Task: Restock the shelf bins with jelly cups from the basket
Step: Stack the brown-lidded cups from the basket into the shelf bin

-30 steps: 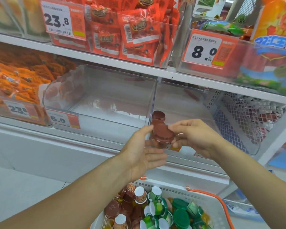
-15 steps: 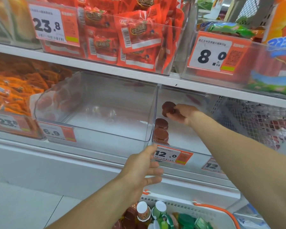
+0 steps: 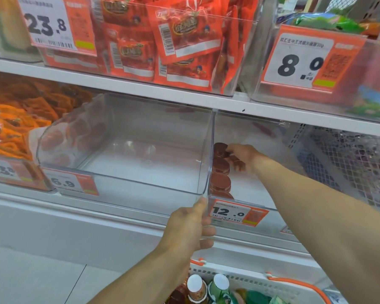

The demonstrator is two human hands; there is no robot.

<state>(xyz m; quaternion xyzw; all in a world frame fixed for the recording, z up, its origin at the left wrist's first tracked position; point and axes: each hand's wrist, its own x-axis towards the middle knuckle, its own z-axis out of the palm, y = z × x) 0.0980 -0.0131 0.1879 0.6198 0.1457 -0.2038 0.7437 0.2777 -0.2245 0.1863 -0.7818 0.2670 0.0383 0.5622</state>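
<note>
Right grip (image 3: 239, 155) pinches a brown cup (image 3: 220, 149) deep in the right bin (image 3: 259, 204), at the back of a row of cups (image 3: 220, 178) along that bin's left wall. Its arm reaches straight in over the front lip. Left grip (image 3: 192, 223), fingers loosely spread and holding nothing, rests at the front corner where the two bins meet. Below, more cups stand in the basket (image 3: 250, 279).
</note>
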